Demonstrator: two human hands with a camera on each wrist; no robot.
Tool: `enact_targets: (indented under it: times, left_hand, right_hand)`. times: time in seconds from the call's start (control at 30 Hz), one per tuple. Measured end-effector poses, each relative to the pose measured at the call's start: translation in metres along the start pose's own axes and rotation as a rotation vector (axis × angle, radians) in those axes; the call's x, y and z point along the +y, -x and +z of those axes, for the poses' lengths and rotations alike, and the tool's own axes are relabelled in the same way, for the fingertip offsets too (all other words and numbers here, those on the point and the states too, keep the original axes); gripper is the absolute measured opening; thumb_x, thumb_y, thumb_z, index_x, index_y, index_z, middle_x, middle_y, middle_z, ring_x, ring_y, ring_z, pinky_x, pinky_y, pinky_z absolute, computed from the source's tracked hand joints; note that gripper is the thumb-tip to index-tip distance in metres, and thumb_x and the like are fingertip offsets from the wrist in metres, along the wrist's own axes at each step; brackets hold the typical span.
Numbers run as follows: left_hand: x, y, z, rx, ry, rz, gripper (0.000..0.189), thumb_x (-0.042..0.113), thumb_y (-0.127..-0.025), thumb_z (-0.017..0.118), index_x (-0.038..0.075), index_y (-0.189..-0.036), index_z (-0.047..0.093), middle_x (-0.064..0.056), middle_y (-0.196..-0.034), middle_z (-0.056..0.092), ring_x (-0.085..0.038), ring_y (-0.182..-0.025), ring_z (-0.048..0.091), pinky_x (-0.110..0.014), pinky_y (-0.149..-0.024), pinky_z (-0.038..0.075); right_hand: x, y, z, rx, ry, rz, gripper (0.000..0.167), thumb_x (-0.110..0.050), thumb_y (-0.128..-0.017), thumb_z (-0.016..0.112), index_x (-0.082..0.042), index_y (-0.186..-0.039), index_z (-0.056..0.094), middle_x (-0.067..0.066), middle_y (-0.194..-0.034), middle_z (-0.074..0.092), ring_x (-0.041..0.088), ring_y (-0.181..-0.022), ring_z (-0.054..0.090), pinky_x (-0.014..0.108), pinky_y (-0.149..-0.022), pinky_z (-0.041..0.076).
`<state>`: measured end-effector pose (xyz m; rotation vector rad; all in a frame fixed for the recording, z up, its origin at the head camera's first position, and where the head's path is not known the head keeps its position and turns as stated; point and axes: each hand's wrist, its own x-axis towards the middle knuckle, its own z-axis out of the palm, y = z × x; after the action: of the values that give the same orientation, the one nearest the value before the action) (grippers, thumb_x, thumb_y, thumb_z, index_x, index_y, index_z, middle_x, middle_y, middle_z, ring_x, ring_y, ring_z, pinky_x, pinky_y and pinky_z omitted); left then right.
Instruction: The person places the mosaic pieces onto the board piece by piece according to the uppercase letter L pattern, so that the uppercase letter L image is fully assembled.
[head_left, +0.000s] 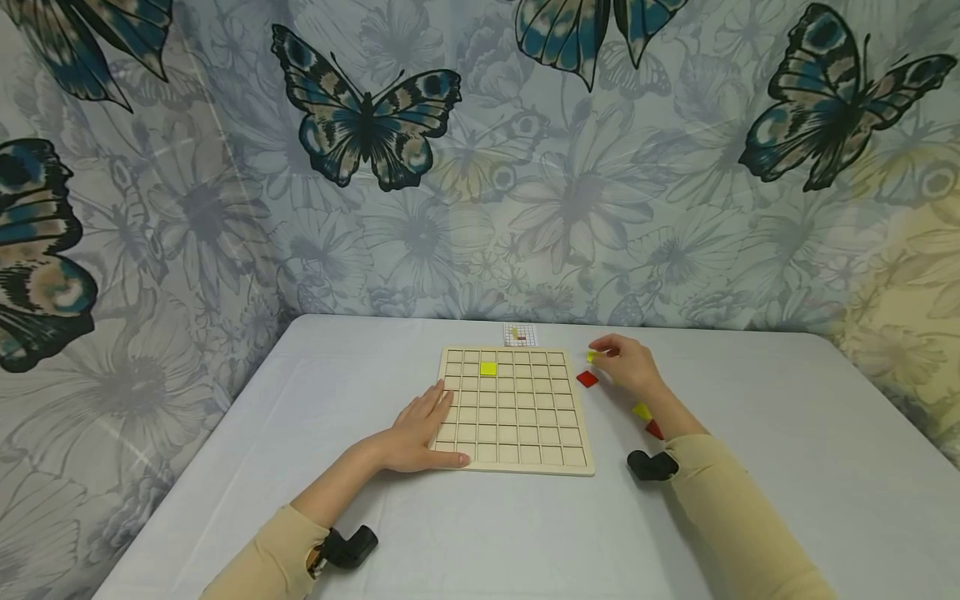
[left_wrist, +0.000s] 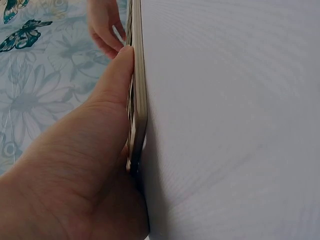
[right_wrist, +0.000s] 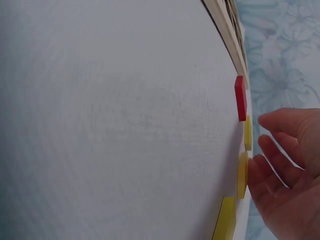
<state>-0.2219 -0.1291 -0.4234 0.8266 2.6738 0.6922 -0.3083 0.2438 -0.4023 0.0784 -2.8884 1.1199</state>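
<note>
A square wooden grid board lies on the table, with a yellow square tile in its second row from the far edge. Along the board's left edge rests my left hand, its fingers spread and thumb at the near corner; the left wrist view has that thumb lying over the rim. Beyond the board's right side, my right hand hovers with fingertips at a small yellow tile. In the right wrist view the right hand's thumb and fingers are apart, close over yellow tiles.
A red tile lies by the board's right edge. Another yellow tile and a dark red one are partly under the right wrist. A small printed grid card sits behind the board. Butterfly-patterned fabric backs the white table.
</note>
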Motion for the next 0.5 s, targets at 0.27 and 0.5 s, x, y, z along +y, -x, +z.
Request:
enact_targets:
  times: [0.27,0.5]
  left_hand:
    - [0.0007,0.0003,-0.0006,-0.004,0.006,-0.002,0.106,0.057,-0.087,0.064,-0.003,-0.155,0.007,-0.02,-0.161,-0.007,-0.031,-0.148,-0.006,-0.049,-0.117,0.001]
    - [0.0021,0.0011,-0.0021,-0.006,0.004,0.001,0.106,0.057,-0.088,0.064,-0.003,-0.154,0.007,-0.021,-0.161,-0.007,-0.032,-0.148,-0.005,-0.05,-0.117,0.002]
  right_hand:
    - [0.0038,-0.0008,-0.0017,-0.014,0.029,-0.008,0.032,-0.01,-0.092,0.062,0.003,-0.121,0.062,0.024,-0.121,0.059,0.039,-0.111,0.052,0.045,-0.085,0.049]
    - [0.005,-0.0021,-0.0009,-0.027,0.038,0.0,0.032,-0.01,-0.092,0.064,0.003,-0.12,0.063,0.025,-0.121,0.059,0.039,-0.111,0.052,0.045,-0.085,0.05]
